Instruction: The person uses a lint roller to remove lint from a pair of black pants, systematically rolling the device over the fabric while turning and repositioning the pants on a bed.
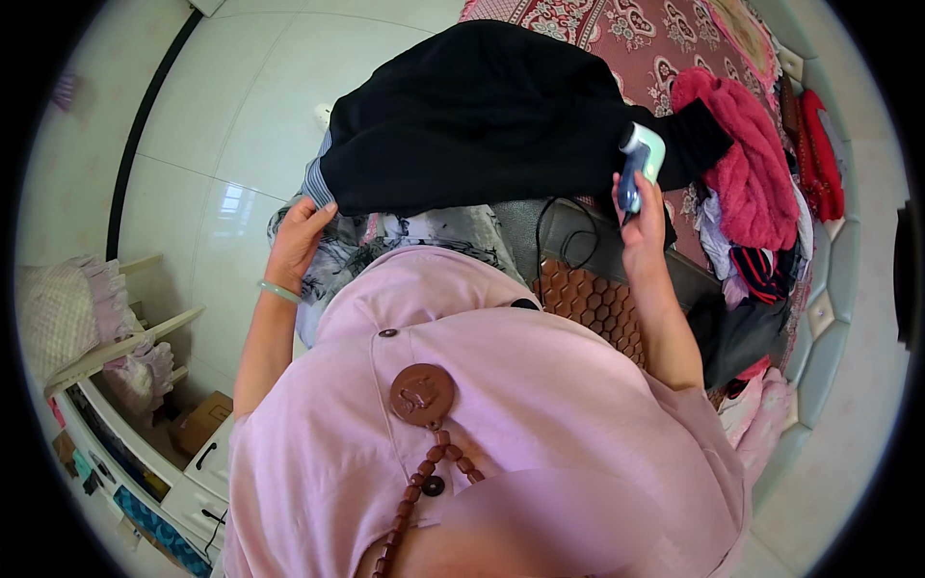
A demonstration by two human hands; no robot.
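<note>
A black garment (472, 116) is spread across my lap and out in front of me. My left hand (304, 229) pinches its grey striped edge (318, 188) at the left end; a pale green bangle is on that wrist. My right hand (641, 217) is wrapped round a small mint-green and dark blue fabric shaver (644, 159), held upright above the garment's right side. The shaver's head is near the black sleeve (699, 140), and I cannot tell whether they touch. A thin black cord (576, 236) loops below, left of my right hand.
On the right, a patterned red bedspread (636, 48) carries a pink fluffy garment (747, 173) and piled clothes, beside a padded headboard (819, 308). A brown honeycomb-patterned surface (597, 303) lies under my right arm. White drawers (207, 472) and a ruffled chair (72, 308) stand at left.
</note>
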